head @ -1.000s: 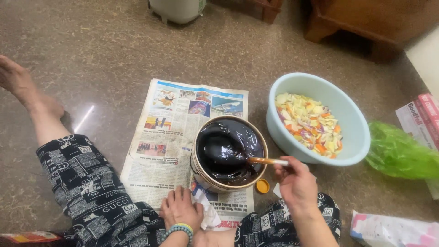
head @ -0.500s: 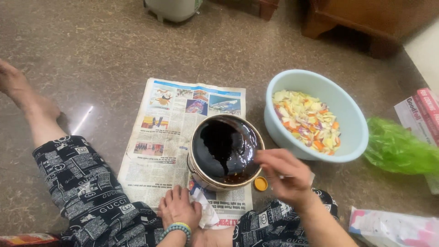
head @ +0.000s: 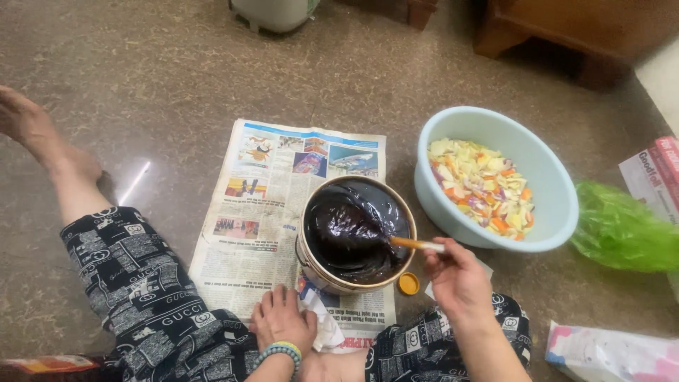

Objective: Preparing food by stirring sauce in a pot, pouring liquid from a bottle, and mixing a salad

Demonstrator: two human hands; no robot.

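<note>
A round pot (head: 316, 272) of thick dark paste (head: 350, 233) stands on a spread newspaper (head: 262, 212) on the floor. My right hand (head: 458, 279) grips a wooden spoon handle (head: 417, 244) whose bowl is sunk in the paste. My left hand (head: 283, 320), with a beaded bracelet at the wrist, rests flat on the paper in front of the pot, touching a crumpled white cloth (head: 327, 329). A small orange cap (head: 408, 284) lies beside the pot.
A light blue bowl (head: 544, 180) of chopped mixed vegetables sits right of the pot. A green plastic bag (head: 622, 230), a box (head: 654, 177) and a packet (head: 608, 354) lie further right. My legs in patterned shorts flank the newspaper. Wooden furniture (head: 559, 28) stands behind.
My right hand has kept moving the spoon round in the paste, crossing over the pot's rim and returning to its right side. The left hand stayed put.
</note>
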